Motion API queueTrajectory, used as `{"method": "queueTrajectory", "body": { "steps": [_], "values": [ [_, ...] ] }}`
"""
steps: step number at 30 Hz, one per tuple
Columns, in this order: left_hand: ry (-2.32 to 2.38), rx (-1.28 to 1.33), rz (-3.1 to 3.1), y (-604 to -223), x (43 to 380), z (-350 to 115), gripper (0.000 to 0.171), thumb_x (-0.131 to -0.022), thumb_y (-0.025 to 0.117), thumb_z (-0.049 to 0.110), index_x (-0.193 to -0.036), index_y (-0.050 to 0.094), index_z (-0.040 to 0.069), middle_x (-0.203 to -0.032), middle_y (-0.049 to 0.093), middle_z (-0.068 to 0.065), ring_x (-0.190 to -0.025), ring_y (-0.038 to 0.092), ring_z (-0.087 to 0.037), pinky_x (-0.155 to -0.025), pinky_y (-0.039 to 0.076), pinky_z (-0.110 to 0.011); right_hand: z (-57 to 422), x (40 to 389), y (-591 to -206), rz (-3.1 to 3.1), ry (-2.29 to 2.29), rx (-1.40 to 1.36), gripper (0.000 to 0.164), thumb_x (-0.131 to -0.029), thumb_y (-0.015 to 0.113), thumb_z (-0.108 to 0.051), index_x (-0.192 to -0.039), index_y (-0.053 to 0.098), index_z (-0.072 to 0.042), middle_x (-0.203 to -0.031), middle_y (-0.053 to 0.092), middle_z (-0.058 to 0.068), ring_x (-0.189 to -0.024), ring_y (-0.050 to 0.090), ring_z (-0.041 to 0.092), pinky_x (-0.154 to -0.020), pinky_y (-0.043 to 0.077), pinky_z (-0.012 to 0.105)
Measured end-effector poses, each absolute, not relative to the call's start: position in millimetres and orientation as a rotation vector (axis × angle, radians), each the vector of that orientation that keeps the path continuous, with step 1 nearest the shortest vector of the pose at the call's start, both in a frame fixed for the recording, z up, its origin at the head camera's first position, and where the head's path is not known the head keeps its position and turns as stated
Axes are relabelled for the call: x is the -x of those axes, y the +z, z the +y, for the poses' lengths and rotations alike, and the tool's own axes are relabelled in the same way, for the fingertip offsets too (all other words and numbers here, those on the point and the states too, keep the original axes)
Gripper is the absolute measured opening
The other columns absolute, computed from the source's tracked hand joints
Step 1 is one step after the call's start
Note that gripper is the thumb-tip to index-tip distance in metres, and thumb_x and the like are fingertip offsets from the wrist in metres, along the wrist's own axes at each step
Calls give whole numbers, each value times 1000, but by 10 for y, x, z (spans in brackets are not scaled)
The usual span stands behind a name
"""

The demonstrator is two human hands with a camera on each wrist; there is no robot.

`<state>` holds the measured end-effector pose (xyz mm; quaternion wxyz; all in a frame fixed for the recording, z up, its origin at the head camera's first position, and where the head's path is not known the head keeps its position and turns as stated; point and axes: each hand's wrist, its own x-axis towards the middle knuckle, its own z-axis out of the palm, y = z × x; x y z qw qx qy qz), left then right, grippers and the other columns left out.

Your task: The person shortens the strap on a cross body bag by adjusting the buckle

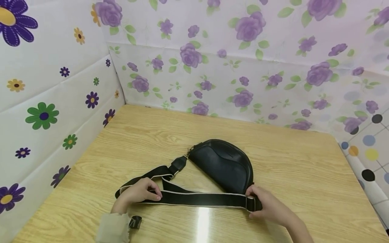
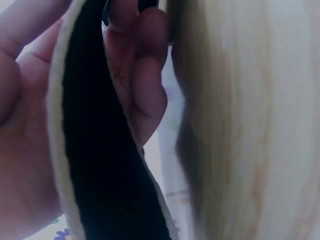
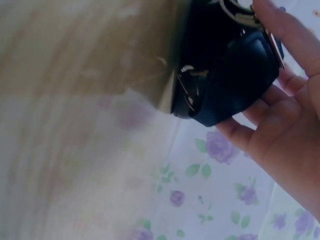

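Observation:
A black half-moon leather bag (image 1: pixel 225 162) lies on the table, its curved side toward the back right. In front of it stretches its wide black strap (image 1: pixel 206 199) with pale edging, looped round at the left. My left hand (image 1: pixel 139 193) pinches the strap near that loop; in the left wrist view the black webbing (image 2: pixel 105 130) runs across the palm with curled fingers behind it. At the bag's lower right corner, my right hand (image 1: pixel 267 204) grips the strap's end by a metal slider (image 1: pixel 251 203). The right wrist view shows a black leather tab (image 3: pixel 240 75) between thumb and fingers.
The wood-grain table (image 1: pixel 304 168) carries the bag. A white flowered sheet (image 1: pixel 212 81) stands behind it, another sheet (image 1: pixel 60 91) along the left. A small black clip-like object (image 1: pixel 135 222) is by the left sleeve (image 1: pixel 113 227).

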<state>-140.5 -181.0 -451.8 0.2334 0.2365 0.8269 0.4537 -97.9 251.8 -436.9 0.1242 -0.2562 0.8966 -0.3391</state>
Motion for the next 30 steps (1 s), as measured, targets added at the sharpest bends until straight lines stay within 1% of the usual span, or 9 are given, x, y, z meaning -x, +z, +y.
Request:
{"method": "queueTrajectory", "body": {
  "steps": [5,10,12,16,20,24,26,28,30],
  "values": [
    [1214,-639,2300,-4467,1387,-1777,8,-78,69,14,-78,69,6,-81,64,2,-77,56,-12,-75,44,-29,2486,926,-4387,2662,-925,780,49,-60,81,-11,-97,50,-13,-91,51,-6,-84,48,11,-72,43,29],
    [1203,-646,2307,-4438,1374,-1754,9,-78,69,15,-81,69,6,-84,64,1,-85,58,-18,-82,44,-39,2489,889,-4441,2681,-913,871,50,-60,81,-10,-102,53,-11,-94,54,-7,-85,50,9,-73,46,30],
    [1202,-648,2309,-4425,1373,-1740,10,-78,69,15,-83,68,6,-86,64,1,-88,57,-21,-81,44,-41,2502,886,-4456,2669,-924,902,51,-62,80,-10,-104,53,-9,-95,55,-6,-84,51,8,-71,46,29],
    [1182,-661,2342,-4398,1377,-1712,13,-78,69,16,-85,67,6,-87,63,1,-90,55,-24,-76,45,-38,2528,887,-4484,2652,-984,969,49,-64,79,-9,-105,54,-7,-94,56,-5,-80,52,7,-65,47,26],
    [1142,-668,2392,-4364,1368,-1676,12,-78,69,16,-84,66,7,-86,61,2,-84,54,-20,-70,45,-30,2545,875,-4513,2670,-1043,993,43,-67,78,-13,-103,56,-6,-93,57,-4,-80,53,8,-65,47,26],
    [1098,-638,2479,-4293,1334,-1574,12,-80,68,18,-75,64,8,-74,57,3,-65,50,-12,-56,42,-24,2543,862,-4481,2762,-1068,952,32,-73,75,-19,-98,59,-8,-91,59,-2,-79,55,13,-64,48,28],
    [1070,-598,2542,-4237,1317,-1499,16,-80,67,19,-69,62,9,-67,53,4,-56,43,-10,-50,37,-24,2528,862,-4436,2817,-1063,912,26,-76,72,-21,-95,61,-8,-90,60,-1,-80,56,16,-64,48,29],
    [1030,-570,2614,-4179,1306,-1414,18,-81,66,21,-68,61,9,-66,50,4,-55,41,-10,-50,36,-24,2504,874,-4383,2838,-1072,836,24,-79,69,-24,-95,62,-8,-90,60,-1,-80,57,17,-64,49,30],
    [996,-562,2674,-4125,1305,-1324,17,-81,66,22,-71,63,9,-70,52,3,-60,45,-11,-54,40,-26,2479,884,-4327,2840,-1073,756,25,-82,65,-27,-96,62,-7,-91,60,-1,-82,57,18,-66,49,32]
  ]
}}
